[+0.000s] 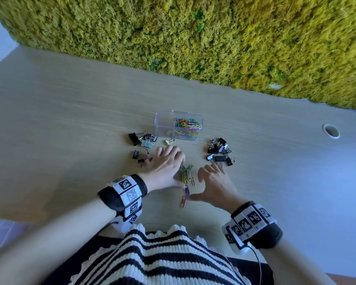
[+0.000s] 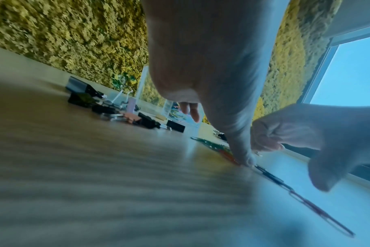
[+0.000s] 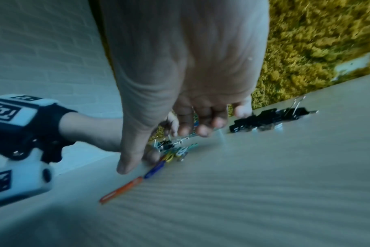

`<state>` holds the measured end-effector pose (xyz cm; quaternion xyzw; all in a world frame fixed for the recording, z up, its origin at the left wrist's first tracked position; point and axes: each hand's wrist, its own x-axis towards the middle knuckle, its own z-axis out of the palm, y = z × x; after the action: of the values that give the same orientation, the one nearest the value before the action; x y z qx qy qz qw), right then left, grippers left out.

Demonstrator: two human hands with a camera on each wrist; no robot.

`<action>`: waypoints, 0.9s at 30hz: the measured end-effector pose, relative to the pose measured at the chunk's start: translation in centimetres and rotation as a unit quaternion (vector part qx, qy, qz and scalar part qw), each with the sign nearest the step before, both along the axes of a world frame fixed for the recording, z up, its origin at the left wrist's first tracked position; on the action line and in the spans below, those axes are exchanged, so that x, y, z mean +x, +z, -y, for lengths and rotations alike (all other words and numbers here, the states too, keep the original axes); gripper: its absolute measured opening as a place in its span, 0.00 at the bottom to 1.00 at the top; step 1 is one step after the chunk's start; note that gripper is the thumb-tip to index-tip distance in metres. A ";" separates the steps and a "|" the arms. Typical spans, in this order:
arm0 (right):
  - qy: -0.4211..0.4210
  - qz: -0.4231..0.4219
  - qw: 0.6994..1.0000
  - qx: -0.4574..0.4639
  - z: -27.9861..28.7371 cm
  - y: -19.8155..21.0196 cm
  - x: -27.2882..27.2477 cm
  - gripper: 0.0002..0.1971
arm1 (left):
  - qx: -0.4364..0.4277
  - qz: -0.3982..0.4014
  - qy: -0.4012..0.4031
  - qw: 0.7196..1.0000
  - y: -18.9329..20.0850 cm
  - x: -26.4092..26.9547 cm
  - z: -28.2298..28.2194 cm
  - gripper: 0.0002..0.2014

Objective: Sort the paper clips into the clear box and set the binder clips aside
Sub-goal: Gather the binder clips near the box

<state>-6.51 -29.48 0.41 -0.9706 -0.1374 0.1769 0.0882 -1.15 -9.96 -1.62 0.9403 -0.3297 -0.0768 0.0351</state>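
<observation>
The clear box (image 1: 179, 125) stands mid-bench with a heap of coloured paper clips in its right compartment and the left one all but bare; a few loose clips (image 1: 187, 175) lie on the bench (image 1: 70, 120) near its front edge, between the hands. The left hand (image 1: 165, 163) lies spread flat with its thumb on the loose clips, and the right hand (image 1: 213, 182) is spread too, thumb out, fingers loosely bent, holding nothing. Binder clips sit in a left pile (image 1: 143, 141) and a right pile (image 1: 220, 154) flanking the box, a moss wall (image 1: 193, 38) backs the far edge and a cable hole (image 1: 330, 131) lies far right
</observation>
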 end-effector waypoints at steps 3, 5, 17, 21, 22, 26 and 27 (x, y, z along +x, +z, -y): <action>0.017 0.021 0.999 -0.026 -1.1 -0.7 -0.1 0.35 | -0.048 0.011 0.019 0.999 -0.1 0.7 -0.8 0.34; 0.014 0.038 0.999 -0.025 -1.5 -1.1 0.6 0.33 | -0.063 0.005 0.020 0.998 -0.2 0.8 -1.7 0.32; 0.028 0.030 0.999 0.034 1.9 -1.2 2.5 0.47 | -0.065 0.022 -0.021 0.997 -1.1 -0.6 -3.3 0.20; 0.015 0.038 0.998 0.038 0.4 -2.1 2.9 0.40 | -0.075 0.012 -0.027 0.997 -1.0 -0.7 -2.8 0.24; 0.011 0.040 0.998 0.049 0.1 -2.2 3.1 0.38 | -0.072 0.014 -0.016 0.997 -0.7 -0.7 -2.7 0.28; 0.005 0.021 0.992 0.127 0.0 -2.3 3.8 0.38 | -0.034 0.011 0.043 0.998 -0.1 -0.8 -1.7 0.43; 0.010 0.016 0.991 0.135 0.1 -2.2 3.9 0.39 | -0.020 0.012 0.048 0.999 -0.2 -0.8 -1.4 0.45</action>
<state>-2.63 -29.59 -1.74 -0.9511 -0.1707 0.1420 0.2145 -1.97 -8.51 -1.82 0.9551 -0.2859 -0.0567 0.0539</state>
